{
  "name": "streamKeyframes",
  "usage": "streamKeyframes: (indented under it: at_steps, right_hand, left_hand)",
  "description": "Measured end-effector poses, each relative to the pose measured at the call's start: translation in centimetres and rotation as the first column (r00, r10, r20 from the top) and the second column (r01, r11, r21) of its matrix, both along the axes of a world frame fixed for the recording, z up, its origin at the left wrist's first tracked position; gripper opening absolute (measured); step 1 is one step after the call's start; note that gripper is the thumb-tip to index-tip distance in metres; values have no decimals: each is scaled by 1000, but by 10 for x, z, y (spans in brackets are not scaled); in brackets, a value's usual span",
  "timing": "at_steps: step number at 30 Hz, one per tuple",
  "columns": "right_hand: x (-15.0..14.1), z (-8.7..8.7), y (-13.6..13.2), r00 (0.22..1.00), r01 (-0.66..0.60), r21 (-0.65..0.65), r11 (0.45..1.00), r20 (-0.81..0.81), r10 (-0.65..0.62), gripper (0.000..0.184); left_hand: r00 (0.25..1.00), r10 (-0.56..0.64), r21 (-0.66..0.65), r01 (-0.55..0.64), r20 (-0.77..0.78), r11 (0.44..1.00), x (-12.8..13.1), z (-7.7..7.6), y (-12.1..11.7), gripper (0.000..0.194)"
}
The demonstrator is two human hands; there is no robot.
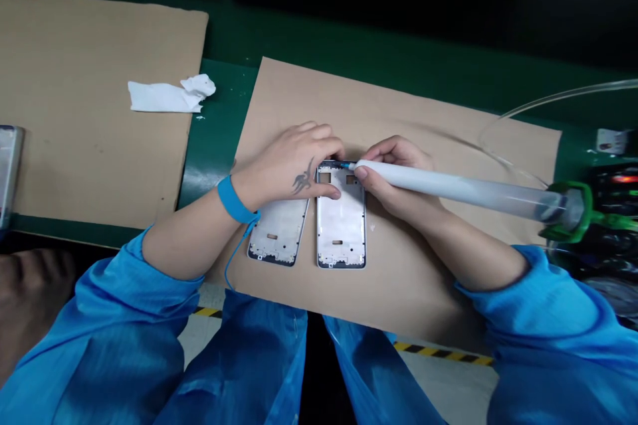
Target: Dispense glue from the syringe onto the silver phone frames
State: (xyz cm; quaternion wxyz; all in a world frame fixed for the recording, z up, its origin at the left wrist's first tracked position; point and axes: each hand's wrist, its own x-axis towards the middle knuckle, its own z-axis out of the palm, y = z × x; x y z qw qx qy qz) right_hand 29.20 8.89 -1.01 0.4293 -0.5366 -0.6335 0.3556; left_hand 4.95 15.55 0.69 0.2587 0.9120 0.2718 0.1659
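Note:
A silvery phone frame [341, 226] with a dark rim lies flat on the cardboard sheet. My left hand [304, 163] steadies it, thumb on its inner face and curled fingers by its top edge. My right hand [399, 169] grips a long, whitish dispensing syringe [448, 189] near the nozzle, like a pen. The blue tip of the syringe is at the top edge of the frame; whether it touches cannot be seen. A second phone frame [279, 232] lies slightly slanted to the left, partly covered by my left hand and wrist.
The cardboard sheet [428, 279] rests on a green table [224, 89]. A clear tube [563, 93] curves to the syringe's green end cap [573, 212]. Crumpled white tissue [164, 96] lies on another cardboard [100, 166] at left. Another person's hand [34, 279] shows at far left.

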Motion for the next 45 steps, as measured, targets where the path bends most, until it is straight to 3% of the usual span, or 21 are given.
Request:
streamKeyframes:
  at_steps: [45]
  right_hand:
    - [2, -2, 2, 1000, -22, -2, 1000, -15, 22, 40]
  left_hand:
    - [999, -9, -8, 9, 40, 1000, 2, -4, 2, 58]
